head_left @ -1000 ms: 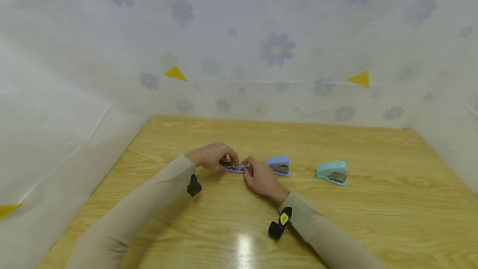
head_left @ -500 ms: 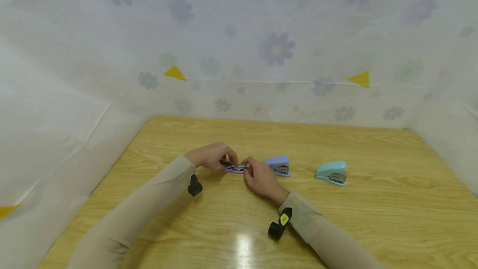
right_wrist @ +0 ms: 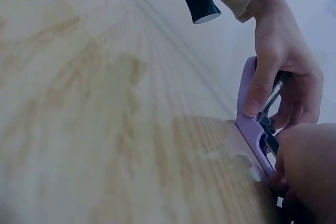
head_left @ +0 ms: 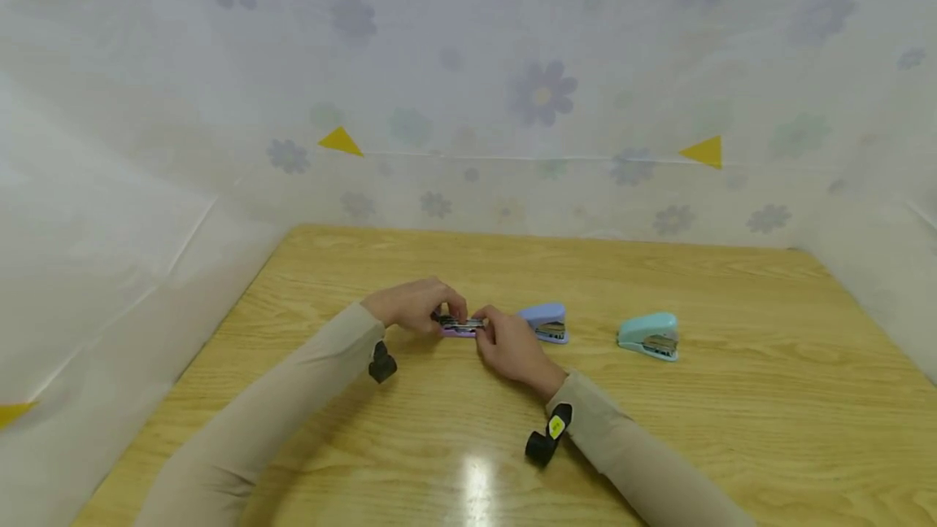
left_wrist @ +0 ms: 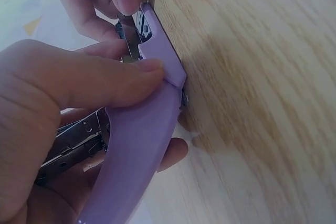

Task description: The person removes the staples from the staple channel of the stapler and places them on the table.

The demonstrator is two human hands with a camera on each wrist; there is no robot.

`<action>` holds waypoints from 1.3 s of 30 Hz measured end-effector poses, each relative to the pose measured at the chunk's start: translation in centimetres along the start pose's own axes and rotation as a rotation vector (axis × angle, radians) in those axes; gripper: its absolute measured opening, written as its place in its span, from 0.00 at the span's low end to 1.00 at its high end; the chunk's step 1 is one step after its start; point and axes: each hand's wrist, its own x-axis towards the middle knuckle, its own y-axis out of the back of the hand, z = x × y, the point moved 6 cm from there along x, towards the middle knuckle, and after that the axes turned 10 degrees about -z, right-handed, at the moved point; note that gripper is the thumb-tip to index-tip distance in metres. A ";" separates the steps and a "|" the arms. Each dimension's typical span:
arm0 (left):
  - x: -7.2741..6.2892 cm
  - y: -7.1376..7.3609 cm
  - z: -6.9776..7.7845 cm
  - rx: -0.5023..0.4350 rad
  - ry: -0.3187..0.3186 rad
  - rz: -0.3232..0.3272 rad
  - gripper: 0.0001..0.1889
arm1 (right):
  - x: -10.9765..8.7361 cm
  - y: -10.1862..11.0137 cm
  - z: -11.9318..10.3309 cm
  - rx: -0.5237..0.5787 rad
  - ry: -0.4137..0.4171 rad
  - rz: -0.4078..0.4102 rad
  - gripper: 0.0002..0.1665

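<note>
A light purple stapler [head_left: 459, 333] is spread open low over the table, its metal parts exposed. My left hand [head_left: 415, 305] grips it around the hinge. In the left wrist view, the left thumb [left_wrist: 121, 82] presses beside the joint between the purple cover [left_wrist: 139, 140] and the base [left_wrist: 164, 59]. The metal staple channel [left_wrist: 71, 148] shows among the left fingers. At the stapler's far end, my right hand [head_left: 512, 348] pinches the metal strip and base between thumb and fingers. In the right wrist view, the right hand [right_wrist: 307, 163] hides that end.
A blue-violet stapler [head_left: 545, 322] stands just behind the right hand, partly covered by it. Farther right is a mint-green stapler [head_left: 650, 336]. All are on a wood-grain table [head_left: 732, 429], with flowered white sheeting [head_left: 468, 88] rising around it.
Both hands keep their hold on the purple stapler with hardly any movement. The head view shifts very slightly.
</note>
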 end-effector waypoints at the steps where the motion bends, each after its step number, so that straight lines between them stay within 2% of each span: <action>1: 0.0 0.0 0.0 0.006 0.001 0.001 0.15 | 0.0 0.0 0.0 -0.001 0.001 -0.004 0.12; 9: 0.0 0.0 0.2 0.011 0.018 0.005 0.11 | 0.2 0.4 0.1 0.045 0.012 -0.014 0.12; 18: 0.1 -0.3 0.1 0.003 0.025 0.029 0.09 | 0.4 0.4 -0.2 0.020 0.078 0.071 0.10; 28: 0.5 -0.7 -0.1 0.001 0.033 0.053 0.08 | 0.7 -0.1 -0.3 0.029 0.072 -0.008 0.12; 33: 0.2 -0.5 -0.2 0.008 0.039 0.075 0.07 | 1.1 0.0 -0.5 0.034 0.119 -0.032 0.11; 39: -0.2 -0.4 -0.1 0.008 0.002 0.110 0.07 | 1.7 0.0 -0.7 0.023 0.181 -0.063 0.11</action>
